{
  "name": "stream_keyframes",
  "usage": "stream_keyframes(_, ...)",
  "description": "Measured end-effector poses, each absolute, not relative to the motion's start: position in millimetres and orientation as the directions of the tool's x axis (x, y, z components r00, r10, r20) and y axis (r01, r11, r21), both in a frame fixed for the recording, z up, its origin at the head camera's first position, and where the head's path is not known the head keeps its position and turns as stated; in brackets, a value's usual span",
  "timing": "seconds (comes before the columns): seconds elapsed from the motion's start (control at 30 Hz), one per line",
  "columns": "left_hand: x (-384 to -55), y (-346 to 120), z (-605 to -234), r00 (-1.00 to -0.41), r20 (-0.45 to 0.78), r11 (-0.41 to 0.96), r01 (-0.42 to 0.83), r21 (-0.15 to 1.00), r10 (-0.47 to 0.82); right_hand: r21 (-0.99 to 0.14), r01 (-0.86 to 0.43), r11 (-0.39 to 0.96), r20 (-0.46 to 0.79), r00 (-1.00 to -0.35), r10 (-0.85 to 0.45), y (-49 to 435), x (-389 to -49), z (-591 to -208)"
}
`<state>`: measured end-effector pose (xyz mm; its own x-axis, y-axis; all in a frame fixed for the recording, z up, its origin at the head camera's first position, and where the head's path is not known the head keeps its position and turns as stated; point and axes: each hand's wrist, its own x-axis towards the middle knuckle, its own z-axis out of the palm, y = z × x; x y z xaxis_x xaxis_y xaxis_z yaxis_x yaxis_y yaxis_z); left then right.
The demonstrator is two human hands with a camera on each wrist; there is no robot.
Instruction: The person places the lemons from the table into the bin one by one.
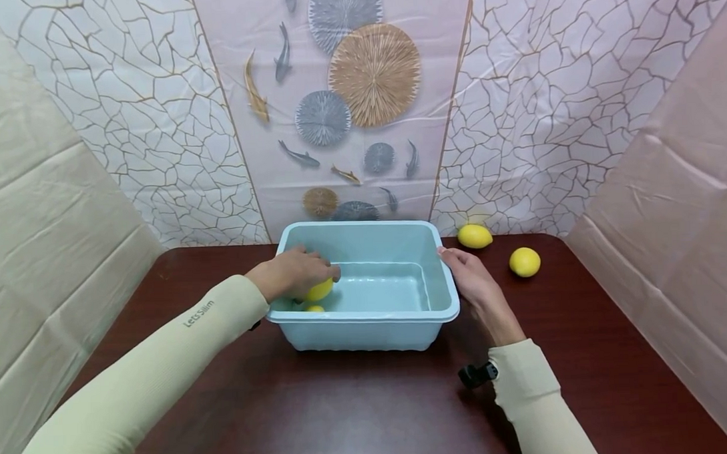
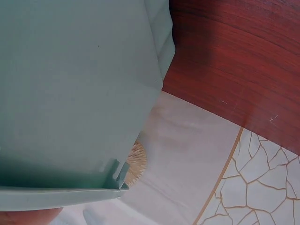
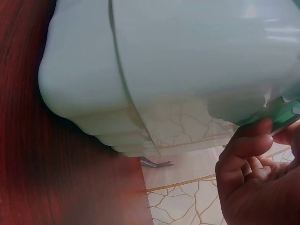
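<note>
A light blue plastic basin [image 1: 361,334] sits on the table with its opening facing up. Over its left side reaches my left hand [image 1: 293,273], fingers curled down around a yellow lemon [image 1: 320,292] inside the basin. Just below that one, another lemon [image 1: 315,309] shows partly behind the front rim. My right hand [image 1: 476,286] grips the basin's right rim, its curled fingers [image 3: 246,140] under the edge in the right wrist view. In the left wrist view the basin's outer wall [image 2: 75,93] hides nearly all of the left hand.
Two more lemons lie on the table right of the basin: one [image 1: 475,236] at the back edge, one [image 1: 524,262] nearer. The dark red-brown table [image 1: 358,407] meets a patterned backdrop [image 1: 516,115] behind, with beige cloth [image 1: 50,198] at both sides.
</note>
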<state>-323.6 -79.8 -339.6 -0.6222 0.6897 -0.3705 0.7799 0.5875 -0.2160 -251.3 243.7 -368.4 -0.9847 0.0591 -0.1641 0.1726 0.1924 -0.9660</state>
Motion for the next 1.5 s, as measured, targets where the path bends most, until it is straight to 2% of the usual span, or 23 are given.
stream_keyframes(0.33, -319.7, -77.2, -348.3, -0.595, -0.398, 0.578, 0.796, -0.178, 0.698, -0.965, 0.166, 0.203, -0.156, -0.986, 0.062, 243.8, -250.9, -367.7)
stream_keyframes(0.6, -317.3, -77.6, -348.2, -0.654, -0.352, 0.612, 0.754, -0.237, 0.669, -0.964, 0.164, 0.209, -0.153, -0.986, 0.064, 244.0, -249.3, -369.3)
stream_keyframes(0.73, -315.7, -76.5, -346.6, -0.683, -0.330, 0.649, 0.727, -0.225, 0.651, -0.962, 0.164, 0.220, -0.154, -0.986, 0.062, 244.7, -249.7, -370.5)
stream_keyframes(0.93, -310.5, -78.5, -336.8, -0.680, -0.315, 0.659, 0.728, -0.188, 0.662, -0.963, 0.167, 0.213, -0.158, -0.986, 0.059, 242.5, -250.1, -368.1)
stream_keyframes(1.07, -306.5, -85.6, -325.2, -0.658, -0.209, 0.636, 0.753, -0.168, 0.724, -0.965, 0.176, 0.196, -0.166, -0.984, 0.064, 242.3, -249.2, -367.5)
stream_keyframes(1.2, -302.4, -96.7, -316.8, -0.656, -0.030, 0.647, 0.750, -0.140, 0.754, -0.967, 0.176, 0.186, -0.166, -0.984, 0.065, 242.3, -248.5, -367.5)
stream_keyframes(1.37, -295.3, -113.7, -312.3, -0.675, 0.216, 0.702, 0.707, -0.085, 0.706, -0.964, 0.170, 0.206, -0.164, -0.985, 0.050, 242.2, -248.7, -367.4)
stream_keyframes(1.5, -289.2, -127.3, -313.8, -0.708, 0.376, 0.762, 0.647, 0.005, 0.599, -0.959, 0.177, 0.220, -0.169, -0.984, 0.055, 241.0, -249.9, -367.0)
